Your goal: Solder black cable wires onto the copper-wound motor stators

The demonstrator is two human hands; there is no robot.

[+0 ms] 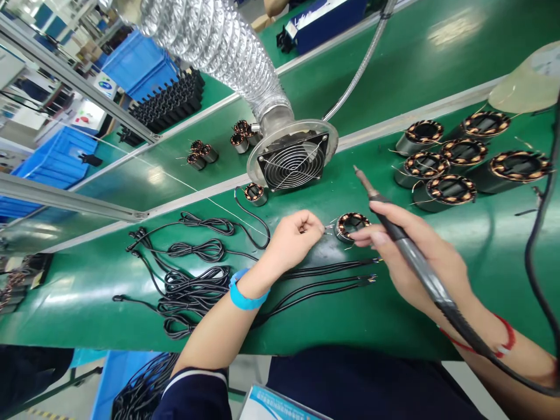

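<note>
My left hand (292, 238), with a blue wristband, is closed in a pinch on thin wire ends just left of a small copper-wound stator (351, 224) on the green mat. My right hand (415, 251) grips a black soldering iron (394, 224) like a pen, tip pointing up and away, while its fingertips touch the stator's right side. The iron's cord runs back over my right wrist. Two black cables (324, 279) with stripped ends lie just in front of the stator.
A fume fan (292, 163) on a silver flexible duct (219, 41) stands behind the stator. Several larger wound stators (450, 189) sit at right, small ones (201, 154) behind left. Coiled black cables (192, 280) lie at left. A black stator tray (166, 105) and blue crates are farther back.
</note>
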